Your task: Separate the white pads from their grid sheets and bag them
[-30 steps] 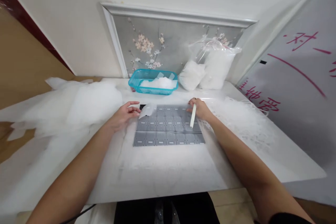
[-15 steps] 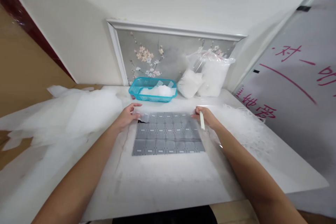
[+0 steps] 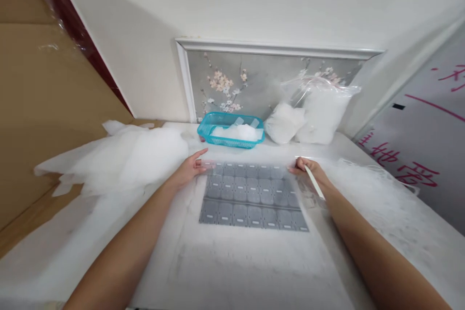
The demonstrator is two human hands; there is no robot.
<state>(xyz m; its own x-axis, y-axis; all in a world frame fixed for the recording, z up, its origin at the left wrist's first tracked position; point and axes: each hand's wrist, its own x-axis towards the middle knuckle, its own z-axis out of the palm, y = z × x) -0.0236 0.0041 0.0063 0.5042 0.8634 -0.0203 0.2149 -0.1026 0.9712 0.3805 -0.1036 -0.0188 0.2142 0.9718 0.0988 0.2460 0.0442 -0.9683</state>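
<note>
A grey sheet, marked into a grid of card-like panels with small white slots, lies flat on the white table. A thin translucent film seems to cover its far rows, though its edges are hard to make out. My left hand is at the sheet's far left corner, thumb and fingers pinched on the film and the index finger lifted. My right hand is closed around a slim white stick, which slants toward me. Its fingertips are by the sheet's far right corner; whether they also grip the film is unclear.
Behind the sheet stands a blue plastic basket with white pieces inside. Clear bags of white material lean at the wall. White foam sheets pile up at left; thin white scraps spread at right.
The view has swung left, so everything sits further right. The sheet's far left corner, earlier dark and lifted at my left fingers, now looks pale and flat. The white stick has tilted more.
</note>
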